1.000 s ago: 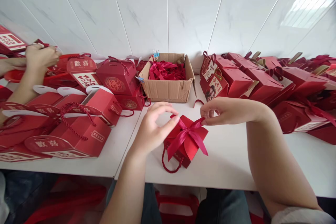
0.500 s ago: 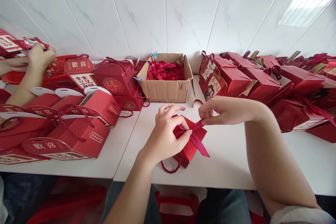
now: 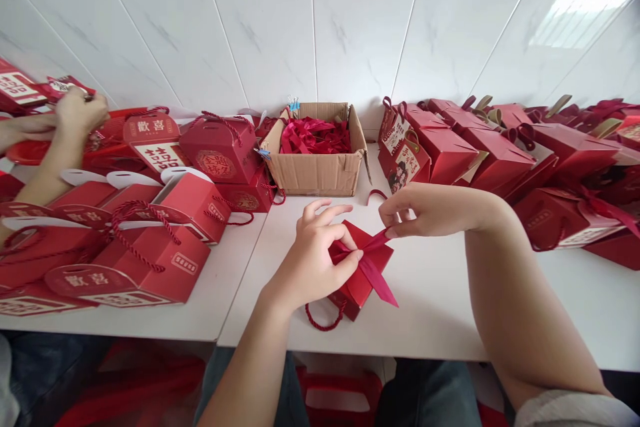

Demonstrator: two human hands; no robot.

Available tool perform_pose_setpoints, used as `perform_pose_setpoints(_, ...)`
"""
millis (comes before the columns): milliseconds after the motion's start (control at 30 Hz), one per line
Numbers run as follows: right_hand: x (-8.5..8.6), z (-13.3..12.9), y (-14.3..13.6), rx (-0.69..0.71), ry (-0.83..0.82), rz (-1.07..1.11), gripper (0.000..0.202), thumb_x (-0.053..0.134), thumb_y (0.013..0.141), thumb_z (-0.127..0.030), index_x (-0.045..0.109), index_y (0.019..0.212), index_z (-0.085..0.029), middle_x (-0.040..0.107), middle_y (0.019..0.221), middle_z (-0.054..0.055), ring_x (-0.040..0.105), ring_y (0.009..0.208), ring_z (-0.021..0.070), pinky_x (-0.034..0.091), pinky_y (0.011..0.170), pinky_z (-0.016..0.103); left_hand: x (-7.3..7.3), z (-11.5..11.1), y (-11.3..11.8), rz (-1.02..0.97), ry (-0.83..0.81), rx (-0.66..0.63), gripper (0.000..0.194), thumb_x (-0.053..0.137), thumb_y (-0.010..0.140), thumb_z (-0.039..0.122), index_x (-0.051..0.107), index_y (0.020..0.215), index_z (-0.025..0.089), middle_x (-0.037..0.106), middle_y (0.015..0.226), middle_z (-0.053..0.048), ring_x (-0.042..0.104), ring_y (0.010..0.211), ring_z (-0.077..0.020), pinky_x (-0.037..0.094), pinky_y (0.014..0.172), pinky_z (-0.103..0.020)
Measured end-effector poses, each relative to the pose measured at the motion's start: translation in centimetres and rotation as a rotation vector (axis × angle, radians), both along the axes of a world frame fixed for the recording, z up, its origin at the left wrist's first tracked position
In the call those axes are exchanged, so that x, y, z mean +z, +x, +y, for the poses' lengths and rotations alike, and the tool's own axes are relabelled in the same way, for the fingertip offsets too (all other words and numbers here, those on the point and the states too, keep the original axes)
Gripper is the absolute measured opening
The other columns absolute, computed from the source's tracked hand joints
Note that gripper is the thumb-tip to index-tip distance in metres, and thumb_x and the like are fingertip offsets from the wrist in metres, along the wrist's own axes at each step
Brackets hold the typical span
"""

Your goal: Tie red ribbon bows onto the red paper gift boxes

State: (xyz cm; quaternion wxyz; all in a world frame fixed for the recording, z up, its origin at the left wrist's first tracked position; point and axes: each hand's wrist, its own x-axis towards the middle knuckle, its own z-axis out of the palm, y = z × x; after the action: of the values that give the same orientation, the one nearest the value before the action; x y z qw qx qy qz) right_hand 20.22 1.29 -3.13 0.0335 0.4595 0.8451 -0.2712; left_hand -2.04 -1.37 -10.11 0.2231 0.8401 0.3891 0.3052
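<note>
In front of me on the white table lies a small red gift box (image 3: 354, 293), with a twisted dark-red cord handle (image 3: 325, 325) at its near left. A crimson ribbon (image 3: 379, 280) crosses the box, one tail hanging toward me over its right side. My left hand (image 3: 325, 250) pinches the ribbon at the middle of the box between thumb and index finger, its other fingers raised. To the right and slightly above the box, my right hand (image 3: 413, 210) is closed on another stretch of the same ribbon. My left hand hides part of the box's left side.
A cardboard carton (image 3: 315, 175) of crimson ribbons stands by the tiled wall. Several red boxes with cord handles (image 3: 155, 260) fill the left; more red boxes (image 3: 455, 153) line the right. Another person's hand (image 3: 80, 110) works at far left by a red tray (image 3: 30, 150).
Both my hands keep their grip on the ribbon, almost still. The hanging tail has shifted very slightly. At far left the other person's hands moved a little.
</note>
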Motion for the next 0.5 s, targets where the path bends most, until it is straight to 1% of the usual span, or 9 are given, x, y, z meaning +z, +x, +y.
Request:
perform_pose_setpoints(67,0.0,0.0,0.3,-0.021,-0.002,0.010,0.026,0.056,0.083,-0.044,0.064,0.076,-0.020,0.067,0.080,0.002,0.059,0.072,0.0171,0.041,0.064,0.028,0.1,0.1,-0.2,-0.062,0.002,0.027,0.009,0.062,0.082,0.031,0.063,0.078,0.023,0.055,0.133,-0.004,0.032,0.133,-0.0268,0.029,0.110,-0.046)
perform_pose_setpoints(133,0.0,0.0,0.7,-0.043,-0.029,0.038,0.033,0.059,0.080,-0.050,0.068,0.092,-0.021,0.069,0.089,0.004,0.062,0.079,0.0198,0.044,0.066,0.029,0.2,0.4,-0.7,-0.165,-0.023,0.116,0.019,0.060,0.084,0.038,0.061,0.096,0.024,0.056,0.129,-0.006,0.040,0.128,-0.0245,0.031,0.108,-0.043)
perform_pose_setpoints(167,0.1,0.0,0.8,-0.058,-0.033,0.061,0.038,0.061,0.079,-0.052,0.068,0.102,-0.022,0.069,0.093,0.005,0.062,0.084,0.0209,0.045,0.068,0.029,0.2,0.6,-1.0,-0.210,-0.048,0.182,0.024,0.057,0.086,0.042,0.059,0.102,0.025,0.058,0.127,-0.006,0.044,0.125,-0.0238,0.032,0.107,-0.042)
perform_pose_setpoints(200,0.2,0.0,0.8,-0.077,-0.020,0.088,0.042,0.061,0.078,-0.052,0.066,0.108,-0.023,0.069,0.097,0.005,0.063,0.087,0.0215,0.046,0.069,0.030,0.2,0.9,-1.3,-0.237,-0.082,0.243,0.026,0.054,0.088,0.046,0.059,0.102,0.025,0.059,0.124,-0.006,0.046,0.123,-0.0236,0.033,0.106,-0.042)
perform_pose_setpoints(233,0.2,-0.1,0.7,-0.099,0.010,0.116,0.043,0.060,0.079,-0.052,0.066,0.111,-0.023,0.069,0.099,0.005,0.062,0.088,0.0215,0.046,0.070,0.030,0.1,1.1,-1.7,-0.247,-0.122,0.288,0.028,0.050,0.089,0.048,0.059,0.100,0.024,0.061,0.121,-0.006,0.048,0.121,-0.0239,0.033,0.105,-0.042)
perform_pose_setpoints(267,0.3,-0.2,0.5,-0.117,0.053,0.143,0.040,0.058,0.081,-0.050,0.067,0.108,-0.023,0.069,0.100,0.005,0.062,0.089,0.0210,0.046,0.071,0.029,0.1,1.4,-2.0,-0.245,-0.166,0.310,0.030,0.048,0.089,0.051,0.061,0.096,0.024,0.062,0.118,-0.006,0.050,0.119,-0.0244,0.034,0.104,-0.041)
perform_pose_setpoints(333,0.4,-0.5,-0.3,-0.135,0.129,0.183,0.030,0.057,0.082,-0.045,0.071,0.096,-0.022,0.069,0.097,0.004,0.062,0.086,0.0193,0.045,0.069,0.028,0.0,1.7,-2.5,-0.229,-0.249,0.284,0.033,0.049,0.088,0.053,0.064,0.090,0.024,0.066,0.112,-0.006,0.054,0.114,-0.0253,0.037,0.100,-0.040)
perform_pose_setpoints(400,0.3,-0.8,-1.5,-0.122,0.151,0.208,0.024,0.057,0.082,-0.040,0.072,0.085,-0.021,0.069,0.092,0.003,0.061,0.079,0.0173,0.044,0.066,0.027,0.1,1.8,-2.5,-0.233,-0.302,0.230,0.032,0.053,0.086,0.052,0.065,0.085,0.023,0.067,0.109,-0.006,0.057,0.110,-0.0256,0.040,0.097,-0.038)
perform_pose_setpoints(500,-0.1,-1.4,-3.4,-0.088,0.161,0.201,0.022,0.058,0.081,-0.037,0.071,0.077,-0.019,0.068,0.084,0.004,0.059,0.071,0.0158,0.041,0.062,0.027,0.1,1.7,-2.0,-0.267,-0.326,0.182,0.026,0.059,0.083,0.046,0.065,0.078,0.021,0.068,0.106,-0.006,0.061,0.104,-0.0247,0.043,0.094,-0.035)
